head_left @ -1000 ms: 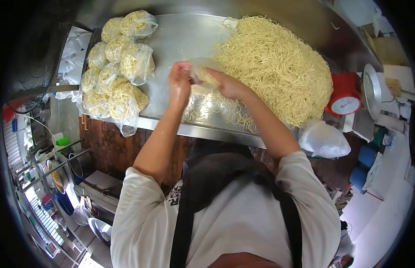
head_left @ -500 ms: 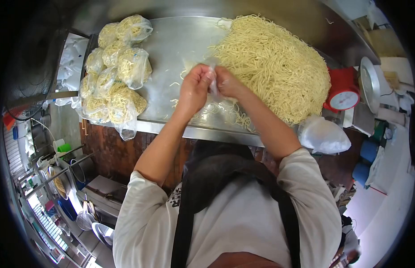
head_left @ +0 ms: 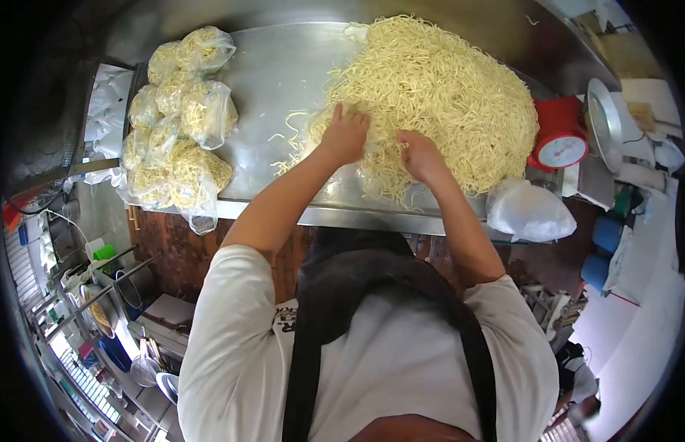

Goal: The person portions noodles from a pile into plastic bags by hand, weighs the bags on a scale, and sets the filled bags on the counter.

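A large heap of yellow noodles (head_left: 460, 103) lies loose on the steel tray table. My left hand (head_left: 347, 135) is at the heap's left edge, palm down with fingers apart. To its right, my right hand (head_left: 421, 155) is closed over the near side of the heap, thumb and fingers together. Between the hands there appears to be a thin clear plastic bag (head_left: 375, 141), hard to make out against the noodles; the right fingers seem to pinch its edge. Several filled clear bags of noodles (head_left: 206, 114) are grouped on the left.
The steel table (head_left: 272, 74) has a raised back wall and a front edge near my body. A red dial scale (head_left: 562, 147) stands at the right, beside a bundle of white plastic bags (head_left: 532, 212). A fan (head_left: 33, 155) is at far left.
My hands, together at a crumpled clear bag before, have moved apart. The left has spread its fingers at the noodles; the right has shifted right and nearer my body.
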